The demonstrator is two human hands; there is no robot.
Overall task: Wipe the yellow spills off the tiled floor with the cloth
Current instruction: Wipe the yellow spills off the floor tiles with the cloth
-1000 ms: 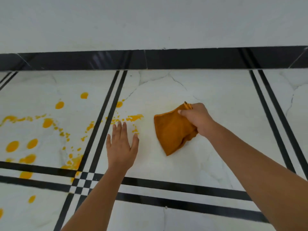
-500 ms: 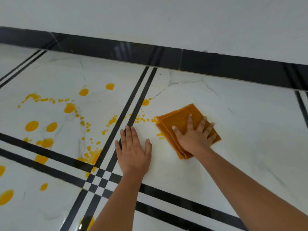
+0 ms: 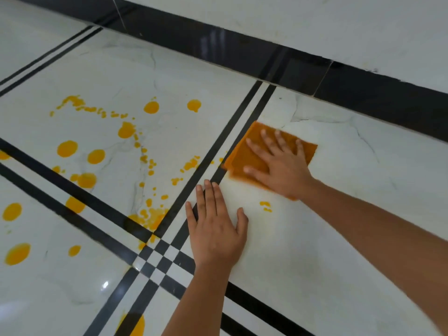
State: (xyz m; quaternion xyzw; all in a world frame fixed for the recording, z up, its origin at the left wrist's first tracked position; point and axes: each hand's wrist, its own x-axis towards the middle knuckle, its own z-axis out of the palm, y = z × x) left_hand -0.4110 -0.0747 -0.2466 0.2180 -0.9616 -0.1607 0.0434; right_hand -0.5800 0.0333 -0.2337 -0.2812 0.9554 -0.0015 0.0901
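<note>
An orange folded cloth (image 3: 244, 156) lies flat on the white tiled floor (image 3: 339, 238), just right of a double black stripe. My right hand (image 3: 281, 163) presses on it with fingers spread, palm down. My left hand (image 3: 215, 226) rests flat on the bare tile nearer to me, fingers apart, holding nothing. Yellow spills (image 3: 126, 129) dot the tile left of the stripe in several drops and splatters. A small yellow smear (image 3: 265, 206) sits between my two hands.
Black double stripes (image 3: 232, 132) cross the floor and meet in a checkered joint (image 3: 160, 260). A black skirting band (image 3: 242, 52) runs along the white wall (image 3: 339, 25) behind the cloth. More yellow blobs (image 3: 17, 253) lie at the left edge and bottom.
My right hand went from gripping the bunched cloth to pressing it flat, then slid it left and away toward the black stripe. The yellow splatter near the cloth is mostly gone. The view turned left.
</note>
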